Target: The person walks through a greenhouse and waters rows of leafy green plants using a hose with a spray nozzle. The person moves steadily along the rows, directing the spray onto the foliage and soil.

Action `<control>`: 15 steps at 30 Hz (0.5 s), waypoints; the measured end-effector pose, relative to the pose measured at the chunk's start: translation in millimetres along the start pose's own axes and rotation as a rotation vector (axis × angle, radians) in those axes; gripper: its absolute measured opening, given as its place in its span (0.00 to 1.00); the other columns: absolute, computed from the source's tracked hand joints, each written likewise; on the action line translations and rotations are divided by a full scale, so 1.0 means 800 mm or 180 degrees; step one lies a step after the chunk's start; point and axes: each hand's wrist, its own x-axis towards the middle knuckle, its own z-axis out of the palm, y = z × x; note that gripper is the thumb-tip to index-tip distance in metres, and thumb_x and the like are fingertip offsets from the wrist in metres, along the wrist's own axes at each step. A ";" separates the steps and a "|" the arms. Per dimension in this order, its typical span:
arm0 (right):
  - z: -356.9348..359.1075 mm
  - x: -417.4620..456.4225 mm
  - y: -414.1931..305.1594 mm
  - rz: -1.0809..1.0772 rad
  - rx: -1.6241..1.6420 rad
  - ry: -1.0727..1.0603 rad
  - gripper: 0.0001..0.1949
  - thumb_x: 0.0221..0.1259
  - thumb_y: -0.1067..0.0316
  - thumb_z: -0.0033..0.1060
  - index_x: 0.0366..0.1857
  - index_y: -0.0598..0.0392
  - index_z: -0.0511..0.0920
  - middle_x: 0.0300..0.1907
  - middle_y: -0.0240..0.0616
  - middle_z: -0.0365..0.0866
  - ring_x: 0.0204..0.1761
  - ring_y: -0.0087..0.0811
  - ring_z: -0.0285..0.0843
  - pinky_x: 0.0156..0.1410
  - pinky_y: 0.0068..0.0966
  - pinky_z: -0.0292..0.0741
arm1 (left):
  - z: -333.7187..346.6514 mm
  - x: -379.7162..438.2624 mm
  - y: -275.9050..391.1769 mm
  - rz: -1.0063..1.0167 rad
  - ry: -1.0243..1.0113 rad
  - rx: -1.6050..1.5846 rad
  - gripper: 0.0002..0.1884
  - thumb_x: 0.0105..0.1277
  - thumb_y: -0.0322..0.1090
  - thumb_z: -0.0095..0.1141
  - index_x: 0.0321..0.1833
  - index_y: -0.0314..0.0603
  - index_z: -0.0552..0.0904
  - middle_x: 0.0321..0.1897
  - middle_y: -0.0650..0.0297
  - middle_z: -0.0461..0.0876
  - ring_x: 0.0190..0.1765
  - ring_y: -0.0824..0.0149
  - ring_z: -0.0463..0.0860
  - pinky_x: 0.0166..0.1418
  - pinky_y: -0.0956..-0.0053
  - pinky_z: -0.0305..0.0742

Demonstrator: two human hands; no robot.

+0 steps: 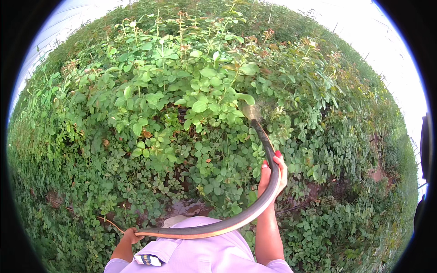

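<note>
A dark hose [235, 220] with an orange stripe curves across the front of my body. My right hand [280, 174] is wrapped around it close to its outlet end, thumb and fingers on either side. From that end a blurred, clear fan of water [252, 112] comes out against the leaves. At lower left my left hand [131, 235] grips the same hose near my waist. Beyond that hand the hose runs on to the left and disappears among leaves. Leafy rose-like bushes [205, 102] stand before me, some stems topped with pale buds [132, 24].
Wet brown soil [187, 207] shows between the plants at my feet. More bare ground [377, 174] lies to the right. Low foliage [317, 225] crowds both sides of my legs. Pale greenhouse-like sheeting [65, 20] rises beyond the bushes. A small packet [148, 260] pokes out of my shirt pocket.
</note>
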 end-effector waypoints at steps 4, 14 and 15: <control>0.017 -0.012 0.038 0.0050 0.0183 -0.0328 0.16 0.64 0.73 0.64 0.55 0.59 0.76 0.61 0.50 0.77 0.55 0.33 0.78 0.60 0.29 0.77 | -0.002 -0.021 -0.031 -0.0759 0.0245 -0.2729 0.16 0.75 0.33 0.50 0.60 0.31 0.70 0.63 0.46 0.71 0.64 0.47 0.74 0.69 0.52 0.75; -0.008 -0.027 0.073 0.0367 0.0497 -0.0225 0.18 0.61 0.78 0.65 0.56 0.59 0.75 0.66 0.50 0.72 0.59 0.34 0.75 0.60 0.27 0.77 | 0.021 -0.052 -0.068 -0.1102 0.0840 -0.3357 0.13 0.77 0.32 0.47 0.56 0.29 0.70 0.61 0.44 0.71 0.66 0.42 0.71 0.73 0.40 0.67; -0.011 -0.025 0.075 0.0463 0.0621 -0.0167 0.18 0.61 0.78 0.65 0.56 0.59 0.75 0.67 0.50 0.71 0.59 0.34 0.75 0.60 0.27 0.77 | 0.021 -0.052 -0.069 -0.1105 0.0839 -0.3347 0.13 0.77 0.32 0.47 0.56 0.29 0.70 0.61 0.44 0.71 0.66 0.41 0.71 0.73 0.39 0.66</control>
